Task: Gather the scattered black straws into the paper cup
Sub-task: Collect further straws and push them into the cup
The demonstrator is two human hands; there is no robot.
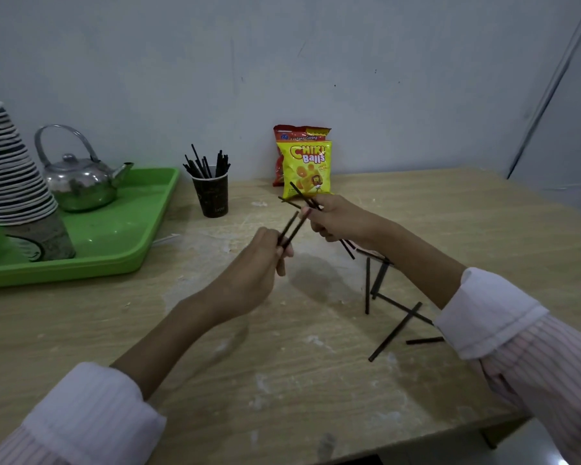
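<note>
A dark paper cup (212, 196) stands upright at the back of the wooden table, with several black straws (204, 164) sticking out of it. My left hand (262, 256) is raised over the table's middle, closed around two black straws (292, 226) that point up and right. My right hand (336, 218) hovers just beyond it, gripping a few black straws (304, 196) that cross its fingers. Their tips nearly meet. Several loose black straws (394, 330) lie scattered on the table under my right forearm.
A green tray (128, 239) at the left holds a metal kettle (81, 182) and a stack of upturned paper cups (10, 176). Two snack bags (304, 166) lean against the wall behind my hands. The table's front edge (416, 441) runs bottom right.
</note>
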